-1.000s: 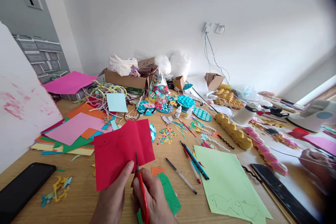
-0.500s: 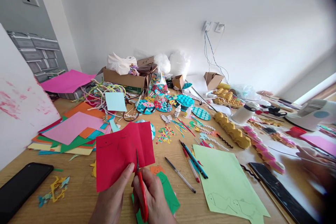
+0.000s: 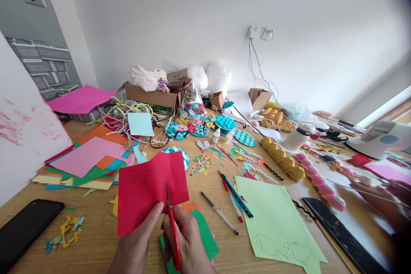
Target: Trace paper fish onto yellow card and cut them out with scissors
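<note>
1. Red, creased paper sheet with dark drawn marks sits at 11 o'clock, pinched in my left hand.
2. My right hand grasps red-handled metal scissors, blades pointing to 12 against the sheet; their cut's depth I cannot tell.
3. Since a second ago, the sheet dips slightly, baring more of the round turquoise-and-white disc beyond; the blades hardly shift, so cutting seems little advanced.

head-worn view, close, forward and down
</note>
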`<state>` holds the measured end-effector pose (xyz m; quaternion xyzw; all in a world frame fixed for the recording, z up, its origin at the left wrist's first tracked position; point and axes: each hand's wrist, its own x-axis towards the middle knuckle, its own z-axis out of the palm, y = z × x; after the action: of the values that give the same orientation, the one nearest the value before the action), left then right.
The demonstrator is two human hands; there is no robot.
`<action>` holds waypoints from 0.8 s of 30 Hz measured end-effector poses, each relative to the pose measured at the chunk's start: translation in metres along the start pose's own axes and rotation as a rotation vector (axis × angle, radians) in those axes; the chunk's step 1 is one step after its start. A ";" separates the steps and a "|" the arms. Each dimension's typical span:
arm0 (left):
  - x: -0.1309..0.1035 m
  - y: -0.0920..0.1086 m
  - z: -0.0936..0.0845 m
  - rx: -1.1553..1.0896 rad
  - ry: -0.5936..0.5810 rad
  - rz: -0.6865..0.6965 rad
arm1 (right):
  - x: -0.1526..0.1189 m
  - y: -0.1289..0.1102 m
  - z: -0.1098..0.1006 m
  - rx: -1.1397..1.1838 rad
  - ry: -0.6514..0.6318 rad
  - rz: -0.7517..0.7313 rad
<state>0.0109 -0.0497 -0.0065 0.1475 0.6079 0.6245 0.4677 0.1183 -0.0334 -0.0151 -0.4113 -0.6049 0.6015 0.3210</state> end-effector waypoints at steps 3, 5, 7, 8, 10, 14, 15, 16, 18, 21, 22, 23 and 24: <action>0.000 -0.005 -0.002 -0.031 -0.034 -0.036 | -0.001 0.000 0.000 0.013 -0.017 0.011; 0.002 -0.011 -0.004 -0.055 -0.073 -0.048 | -0.002 -0.001 -0.001 0.023 0.000 0.021; 0.004 -0.016 -0.005 -0.088 -0.090 -0.030 | -0.003 -0.002 0.000 0.030 0.033 0.037; 0.005 -0.017 -0.005 -0.096 -0.103 -0.022 | -0.003 -0.002 0.000 0.029 0.048 0.046; 0.006 -0.018 -0.005 -0.095 -0.120 -0.012 | -0.003 -0.001 0.001 0.025 0.066 0.055; 0.007 -0.018 -0.006 -0.064 -0.124 -0.017 | -0.001 0.001 0.003 0.038 0.087 0.050; 0.007 -0.019 -0.007 -0.055 -0.118 -0.018 | -0.001 0.002 0.003 0.043 0.091 0.049; 0.007 -0.020 -0.009 -0.043 -0.112 -0.021 | -0.001 0.002 0.003 0.049 0.090 0.051; 0.008 -0.021 -0.011 -0.031 -0.116 -0.038 | -0.001 0.001 0.002 0.066 0.072 0.063; 0.007 -0.022 -0.012 -0.058 -0.149 -0.052 | -0.002 -0.002 0.000 0.073 0.063 0.076; 0.006 -0.021 -0.012 -0.070 -0.157 -0.040 | -0.002 -0.003 0.000 0.072 0.067 0.077; 0.005 -0.021 -0.012 -0.073 -0.162 -0.027 | -0.002 -0.003 0.000 0.070 0.071 0.077; 0.004 -0.020 -0.011 -0.067 -0.161 -0.015 | -0.002 -0.003 0.000 0.069 0.072 0.077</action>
<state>0.0081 -0.0568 -0.0282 0.1767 0.5482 0.6272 0.5243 0.1190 -0.0346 -0.0119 -0.4442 -0.5556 0.6188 0.3333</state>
